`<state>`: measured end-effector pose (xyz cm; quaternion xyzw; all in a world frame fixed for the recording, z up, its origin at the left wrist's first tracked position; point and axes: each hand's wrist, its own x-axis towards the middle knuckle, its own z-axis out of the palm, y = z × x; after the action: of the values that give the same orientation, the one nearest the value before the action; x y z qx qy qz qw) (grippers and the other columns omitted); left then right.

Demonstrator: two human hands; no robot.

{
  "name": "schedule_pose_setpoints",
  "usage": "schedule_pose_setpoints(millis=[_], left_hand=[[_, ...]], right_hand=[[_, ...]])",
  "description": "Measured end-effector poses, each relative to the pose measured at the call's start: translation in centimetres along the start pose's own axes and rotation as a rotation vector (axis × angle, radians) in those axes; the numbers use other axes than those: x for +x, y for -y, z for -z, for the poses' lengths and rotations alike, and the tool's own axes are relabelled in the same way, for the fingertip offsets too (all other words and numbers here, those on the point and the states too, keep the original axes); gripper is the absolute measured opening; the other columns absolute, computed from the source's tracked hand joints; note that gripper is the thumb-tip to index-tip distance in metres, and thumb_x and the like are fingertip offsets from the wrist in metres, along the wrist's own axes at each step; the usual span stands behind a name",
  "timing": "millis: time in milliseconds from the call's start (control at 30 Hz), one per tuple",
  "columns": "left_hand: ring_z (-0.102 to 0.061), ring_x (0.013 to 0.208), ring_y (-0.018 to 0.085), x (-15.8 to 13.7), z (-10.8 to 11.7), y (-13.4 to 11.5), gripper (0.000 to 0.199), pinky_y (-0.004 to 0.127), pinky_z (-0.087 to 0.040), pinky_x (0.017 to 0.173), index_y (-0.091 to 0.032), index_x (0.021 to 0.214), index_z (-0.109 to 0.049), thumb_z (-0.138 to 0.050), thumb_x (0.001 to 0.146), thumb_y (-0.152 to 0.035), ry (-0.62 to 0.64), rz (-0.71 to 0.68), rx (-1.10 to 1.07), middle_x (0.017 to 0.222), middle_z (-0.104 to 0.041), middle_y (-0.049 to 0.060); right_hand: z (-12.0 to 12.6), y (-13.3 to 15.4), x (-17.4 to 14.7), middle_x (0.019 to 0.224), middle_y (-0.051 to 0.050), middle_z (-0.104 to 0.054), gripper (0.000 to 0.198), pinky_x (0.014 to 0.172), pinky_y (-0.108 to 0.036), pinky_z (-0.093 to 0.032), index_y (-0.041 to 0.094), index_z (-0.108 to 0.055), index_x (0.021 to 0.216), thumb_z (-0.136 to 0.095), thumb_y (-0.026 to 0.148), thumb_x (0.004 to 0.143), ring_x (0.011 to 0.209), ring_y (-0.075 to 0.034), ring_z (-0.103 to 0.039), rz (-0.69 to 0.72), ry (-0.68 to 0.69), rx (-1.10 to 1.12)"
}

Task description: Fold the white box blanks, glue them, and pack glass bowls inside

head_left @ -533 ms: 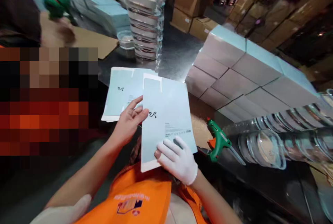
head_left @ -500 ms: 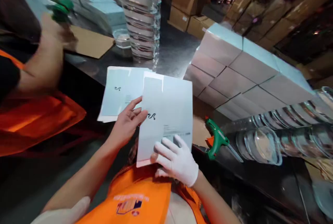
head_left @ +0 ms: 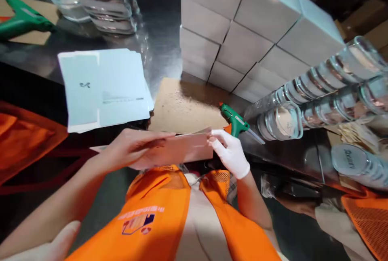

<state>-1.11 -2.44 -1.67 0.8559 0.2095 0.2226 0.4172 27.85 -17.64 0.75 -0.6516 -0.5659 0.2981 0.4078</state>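
A thin white card sheet (head_left: 188,148) is held low in front of my orange vest, tipped so that it shows nearly edge-on. My bare left hand (head_left: 133,148) closes over its left part, thumb and fingers on either side. At its right corner, my right hand (head_left: 230,152), in a white glove, pinches the edge. A pile of similar printed card sheets (head_left: 121,75) lies on the table beyond my left hand. Just past my gloved hand rests a green hot glue gun (head_left: 236,119) with an orange trigger, on the edge of a brown cardboard piece (head_left: 176,107).
White boxes (head_left: 245,43) are stacked behind the cardboard. Nested clear containers (head_left: 285,119) lie in rows at the right; more containers (head_left: 106,6) stand stacked at the back left. Another glue gun (head_left: 24,18) lies far left. A co-worker's arm (head_left: 297,204) shows at the lower right.
The sheet has gone from facing me upright to tilted nearly edge-on, and lower. My gloved hand has moved from its face to its right edge. The view has swung right.
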Motion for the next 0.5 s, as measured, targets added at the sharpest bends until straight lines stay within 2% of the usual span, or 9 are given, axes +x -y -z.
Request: schedule_pose_setpoints(millis=[67, 167, 233, 300, 400, 500], left_hand=[[-0.083, 0.084, 0.023, -0.6, -0.1, 0.8, 0.034, 0.026, -0.063, 0.071, -0.03, 0.127, -0.08, -0.061, 0.1, -0.039, 0.071, 0.036, -0.05, 0.107, -0.085, 0.004], [-0.083, 0.089, 0.023, -1.2, -1.0, 1.5, 0.032, 0.027, -0.064, 0.075, -0.029, 0.125, -0.081, -0.063, 0.1, -0.037, 0.196, 0.082, -0.125, 0.111, -0.085, 0.005], [-0.084, 0.096, 0.023, -1.4, -1.5, 1.6, 0.032, 0.026, -0.064, 0.079, -0.03, 0.125, -0.081, -0.061, 0.1, -0.031, 0.249, 0.078, -0.143, 0.114, -0.084, 0.004], [-0.083, 0.099, 0.022, -1.4, -1.5, 1.6, 0.035, 0.026, -0.064, 0.081, -0.029, 0.126, -0.08, -0.059, 0.1, -0.026, 0.27, 0.071, -0.128, 0.116, -0.084, 0.004], [-0.083, 0.102, 0.022, -1.3, -1.0, 1.8, 0.038, 0.029, -0.065, 0.085, -0.025, 0.13, -0.078, -0.053, 0.101, -0.025, 0.295, 0.052, -0.077, 0.12, -0.083, 0.005], [-0.082, 0.104, 0.02, -0.9, -1.0, 2.2, 0.043, 0.028, -0.064, 0.086, -0.027, 0.135, -0.075, -0.046, 0.103, -0.022, 0.312, 0.014, 0.043, 0.124, -0.082, 0.003]], right_hand=[[0.1, -1.1, -0.9, 0.095, -0.006, -0.077, 0.046, 0.081, -0.031, -0.058, 0.018, -0.074, 0.106, -0.056, 0.06, 0.105, 0.084, -0.018, -0.071, -0.109, 0.241, 0.146], [-0.3, -2.5, -1.8, 0.098, -0.007, -0.076, 0.047, 0.086, -0.033, -0.056, 0.019, -0.078, 0.101, -0.06, 0.062, 0.101, 0.089, -0.019, -0.068, -0.072, 0.481, 0.098], [-1.0, -3.4, -2.3, 0.105, -0.009, -0.076, 0.048, 0.097, -0.038, -0.055, 0.019, -0.08, 0.102, -0.067, 0.065, 0.096, 0.099, -0.022, -0.066, -0.012, 0.532, 0.063], [-1.7, -4.3, -2.9, 0.119, -0.012, -0.076, 0.059, 0.107, -0.043, -0.052, 0.019, -0.079, 0.115, -0.073, 0.071, 0.089, 0.111, -0.026, -0.067, -0.052, 0.582, 0.188], [-3.2, -5.7, -3.6, 0.131, -0.013, -0.074, 0.084, 0.114, -0.044, -0.05, 0.018, -0.072, 0.135, -0.071, 0.083, 0.082, 0.122, -0.029, -0.068, -0.272, 0.709, 0.542], [-5.3, -7.1, -4.3, 0.128, -0.013, -0.076, 0.087, 0.115, -0.047, -0.05, 0.016, -0.075, 0.131, -0.079, 0.083, 0.075, 0.122, -0.032, -0.07, -0.455, 0.762, 0.67]])
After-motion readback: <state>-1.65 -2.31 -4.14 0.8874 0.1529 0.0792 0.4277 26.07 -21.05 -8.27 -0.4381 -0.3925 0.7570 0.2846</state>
